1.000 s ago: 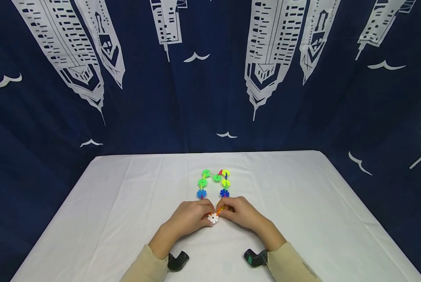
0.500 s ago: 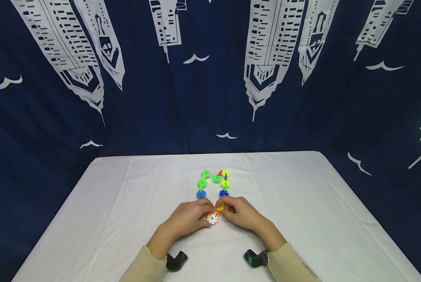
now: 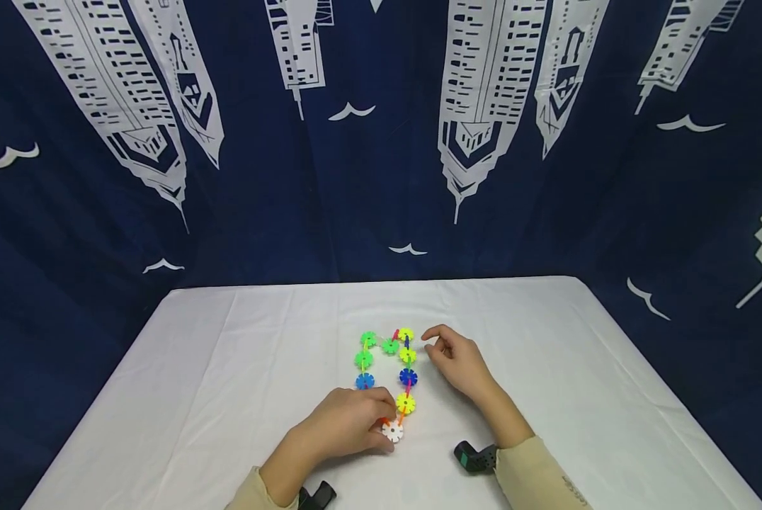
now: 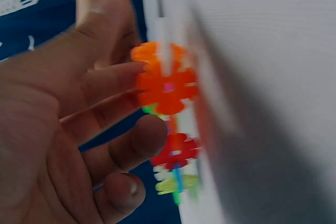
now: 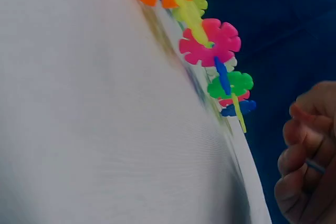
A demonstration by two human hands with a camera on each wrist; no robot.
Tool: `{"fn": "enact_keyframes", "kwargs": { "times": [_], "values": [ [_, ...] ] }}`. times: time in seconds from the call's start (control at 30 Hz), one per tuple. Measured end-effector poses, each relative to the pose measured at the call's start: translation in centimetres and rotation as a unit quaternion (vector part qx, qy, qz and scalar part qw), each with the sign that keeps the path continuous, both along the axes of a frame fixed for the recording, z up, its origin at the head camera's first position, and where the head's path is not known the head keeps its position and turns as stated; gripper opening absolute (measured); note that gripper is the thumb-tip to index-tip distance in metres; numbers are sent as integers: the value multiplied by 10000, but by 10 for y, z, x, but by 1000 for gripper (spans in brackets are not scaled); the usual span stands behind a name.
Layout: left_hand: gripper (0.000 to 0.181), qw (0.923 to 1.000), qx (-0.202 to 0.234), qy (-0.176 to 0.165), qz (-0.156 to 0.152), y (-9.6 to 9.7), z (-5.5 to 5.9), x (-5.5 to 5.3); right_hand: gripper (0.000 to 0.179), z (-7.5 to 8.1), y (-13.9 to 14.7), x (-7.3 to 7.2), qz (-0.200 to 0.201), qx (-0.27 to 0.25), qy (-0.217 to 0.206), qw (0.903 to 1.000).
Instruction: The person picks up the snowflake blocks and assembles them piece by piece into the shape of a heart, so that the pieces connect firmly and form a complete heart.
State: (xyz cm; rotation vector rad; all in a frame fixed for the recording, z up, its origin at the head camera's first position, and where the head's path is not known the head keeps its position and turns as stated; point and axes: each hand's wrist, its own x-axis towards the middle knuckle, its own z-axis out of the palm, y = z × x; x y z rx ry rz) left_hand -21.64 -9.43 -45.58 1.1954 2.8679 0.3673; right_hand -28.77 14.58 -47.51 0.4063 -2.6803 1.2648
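Observation:
A chain of plastic snowflake discs [image 3: 406, 404], green, yellow, blue and white, forms a tall loop on the white cloth. At its near end, my left hand [image 3: 349, 421] pinches the part by the white disc [image 3: 392, 431], covering some of the loop's lower left. The left wrist view has its fingertips [image 4: 149, 135] beside an orange disc [image 4: 168, 90] and a red one. My right hand [image 3: 457, 361] hovers right of the chain's far end, fingers loosely curled and holding nothing. From the right wrist it appears apart from the pink disc [image 5: 210, 43] and green disc [image 5: 231, 85].
White cloth [image 3: 547, 397] covers the table, with its far edge just beyond the chain. A dark blue curtain [image 3: 381, 170] printed with white buildings hangs behind. Black wrist devices [image 3: 475, 457] stick out at both sleeves.
My right hand has let go of the chain and moved away to the right and farther back. The left hand and the chain have shifted toward me.

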Motion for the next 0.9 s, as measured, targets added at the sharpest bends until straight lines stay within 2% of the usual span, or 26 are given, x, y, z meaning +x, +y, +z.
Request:
{"fn": "enact_keyframes", "kwargs": {
  "times": [0.07,0.13,0.23,0.3,0.37,0.47,0.53,0.67,0.77,0.9],
  "values": [
    [29,9995,225,13,231,-1,7,-5,15,1,1,-6,-290,129,-174,9993],
    [29,9970,443,-12,627,0,15,-17,19,1,-1,-14,-418,303,-384,9979],
    [33,9901,579,-173,1267,3,24,-47,30,1,-7,-25,-407,598,-722,9948],
    [40,9862,495,-405,1526,8,24,-69,40,0,-13,-31,-335,797,-871,9924],
    [48,9847,381,-665,1566,14,20,-88,49,-2,-18,-35,-255,946,-956,9906],
    [54,9849,200,-988,1405,22,9,-107,53,-6,-24,-36,-141,1155,-994,9882],
    [55,9852,138,-1099,1308,25,2,-113,50,-8,-26,-35,-112,1193,-978,9880],
    [50,9864,176,-929,1347,25,-8,-118,43,-10,-26,-35,-82,1116,-853,9901],
    [44,9860,343,-827,1403,23,-10,-121,40,-9,-26,-38,-27,1050,-777,9914],
    [39,9839,555,-901,1442,20,-11,-121,39,-8,-26,-41,87,1027,-808,9914]
  ]
}}
